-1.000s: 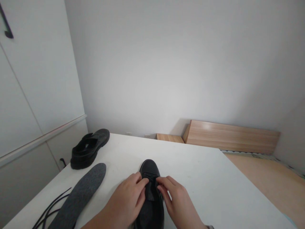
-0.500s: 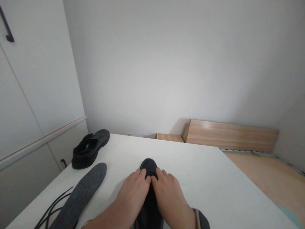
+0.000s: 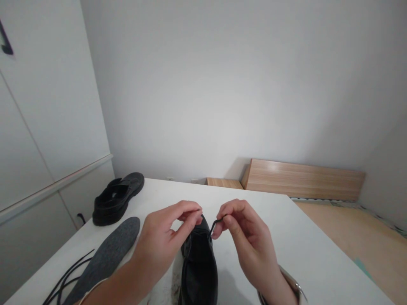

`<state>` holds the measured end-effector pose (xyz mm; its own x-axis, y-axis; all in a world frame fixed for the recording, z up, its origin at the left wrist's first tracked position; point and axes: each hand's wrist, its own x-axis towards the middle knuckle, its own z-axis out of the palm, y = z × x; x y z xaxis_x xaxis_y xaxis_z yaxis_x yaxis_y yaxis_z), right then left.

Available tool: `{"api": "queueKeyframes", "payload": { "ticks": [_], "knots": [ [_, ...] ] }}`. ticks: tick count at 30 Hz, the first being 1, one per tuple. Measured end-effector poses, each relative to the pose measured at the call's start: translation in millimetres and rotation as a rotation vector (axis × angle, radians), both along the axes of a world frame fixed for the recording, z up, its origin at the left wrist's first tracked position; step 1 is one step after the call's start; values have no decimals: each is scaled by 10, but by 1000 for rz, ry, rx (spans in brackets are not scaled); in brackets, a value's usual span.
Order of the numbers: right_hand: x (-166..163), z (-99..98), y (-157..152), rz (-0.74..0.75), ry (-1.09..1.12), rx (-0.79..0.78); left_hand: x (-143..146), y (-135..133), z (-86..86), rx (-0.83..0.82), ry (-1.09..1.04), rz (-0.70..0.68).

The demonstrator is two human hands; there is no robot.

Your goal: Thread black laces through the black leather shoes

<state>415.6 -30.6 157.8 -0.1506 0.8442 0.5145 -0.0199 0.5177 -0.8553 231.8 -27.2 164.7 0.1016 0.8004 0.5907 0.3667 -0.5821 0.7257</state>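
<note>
A black leather shoe (image 3: 200, 279) lies in front of me on the white table, toe pointing away and opening toward me. From the right side of its lacing area rises a black shoelace (image 3: 213, 224), which my right hand (image 3: 244, 237) pinches between thumb and finger. Over the left of the toe, my left hand (image 3: 168, 237) is also in a pinch. At its fingertips shows a small dark bit that looks like the lace's other end, mostly covered. A grey felt insole (image 3: 110, 254) rests to the left, beside loose black laces (image 3: 66, 277).
The other black shoe (image 3: 117, 197) stands at the table's far left edge, near a white cabinet (image 3: 54, 140). Beyond the white table (image 3: 270, 237) are a wooden headboard (image 3: 305, 178) and bed base (image 3: 343, 233) on the right.
Both hands have risen from the top of the shoe and moved apart, now pinching. A lace stretches up from the shoe to my right fingers. The shoe's opening has come into view.
</note>
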Motion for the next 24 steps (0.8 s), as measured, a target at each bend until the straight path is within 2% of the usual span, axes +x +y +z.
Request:
{"api": "queueKeyframes", "payload": {
  "ticks": [3, 7, 9, 12, 15, 19, 21, 24],
  "knots": [
    [-40, -28, -21, 65, -19, 18, 91, 5, -31, -62, -67, -94],
    [-90, -48, -43, -135, -212, 299, 164, 2, -17, -262, -265, -288],
    [-110, -57, -32, -202, -230, 356, 169, 4, -17, -346, -332, -368],
    [-126, -97, 22, -134, -115, 286, 150, 13, -43, -407, -360, -412],
    [-110, -154, 88, 28, 24, 101, 117, 19, -68, -412, -342, -405],
    [-48, -186, 142, 163, 43, -77, 94, 5, -84, -384, -285, -387],
    [-17, -188, 157, 175, 26, -103, 94, -3, -95, -363, -270, -386],
    [8, -208, 165, 104, -43, -79, 91, 3, -109, -339, -281, -365]
  ]
}}
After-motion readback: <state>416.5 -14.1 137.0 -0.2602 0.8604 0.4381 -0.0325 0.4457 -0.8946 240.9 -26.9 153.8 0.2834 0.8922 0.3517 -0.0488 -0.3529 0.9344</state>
